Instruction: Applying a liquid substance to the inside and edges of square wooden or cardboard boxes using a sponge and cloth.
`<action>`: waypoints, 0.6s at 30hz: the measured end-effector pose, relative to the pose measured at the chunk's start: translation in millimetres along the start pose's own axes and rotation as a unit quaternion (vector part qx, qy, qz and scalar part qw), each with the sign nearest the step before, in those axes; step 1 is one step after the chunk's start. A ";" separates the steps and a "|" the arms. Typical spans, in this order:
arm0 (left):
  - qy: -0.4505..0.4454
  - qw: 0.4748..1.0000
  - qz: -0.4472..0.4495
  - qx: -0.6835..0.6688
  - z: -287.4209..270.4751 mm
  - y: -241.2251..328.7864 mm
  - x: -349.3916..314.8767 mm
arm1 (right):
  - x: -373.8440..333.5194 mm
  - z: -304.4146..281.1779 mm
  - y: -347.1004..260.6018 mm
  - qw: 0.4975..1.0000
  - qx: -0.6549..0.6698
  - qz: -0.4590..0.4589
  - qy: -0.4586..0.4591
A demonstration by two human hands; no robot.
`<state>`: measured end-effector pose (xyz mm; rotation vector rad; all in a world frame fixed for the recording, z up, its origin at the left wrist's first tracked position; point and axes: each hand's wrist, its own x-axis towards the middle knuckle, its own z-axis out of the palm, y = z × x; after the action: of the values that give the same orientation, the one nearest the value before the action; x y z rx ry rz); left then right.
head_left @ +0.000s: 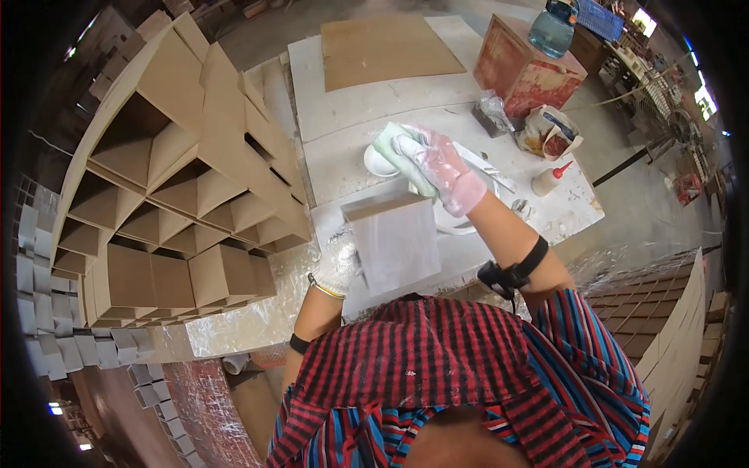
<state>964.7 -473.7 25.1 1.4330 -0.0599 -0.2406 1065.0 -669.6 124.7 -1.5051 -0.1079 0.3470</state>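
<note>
A brown open-looking box (396, 248) with a whitish smeared face stands at the near side of the white-stained worktable. My left hand (339, 261), in a white knit glove, grips its left side; the fingertips are partly hidden. Above the box's far edge, my right hand (443, 168), in a thin pinkish glove coated with white, is closed round a pale green sponge-like pad (399, 158). Behind the pad shows part of a white bowl (378, 161). A round white dish (460, 228) is partly covered by my right wrist and the box.
Brown compartment boxes (204, 168) are stacked high at the left. A brown board (386, 53) lies at the far side. To the right are a red-tipped squeeze bottle (551, 179), a stained tub (549, 134), and a red box (527, 69) carrying a blue water bottle (552, 33).
</note>
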 end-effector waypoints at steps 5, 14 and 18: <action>-0.072 0.996 0.002 -0.052 1.6 -13.1 8.6 | -15.4 -7.6 17.2 0.997 0.020 -0.049 -0.048; -0.003 0.827 -0.164 -0.538 28.8 -23.4 32.6 | -16.7 -13.6 30.3 0.906 -0.308 -0.275 -0.093; 0.027 0.861 -0.151 -0.485 36.2 7.8 24.2 | -1.7 -21.1 25.9 0.872 -0.365 -0.324 -0.044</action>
<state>982.7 -512.8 35.4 0.4260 0.3030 -0.4132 1065.3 -689.6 97.9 -2.0785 -0.8802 -0.2078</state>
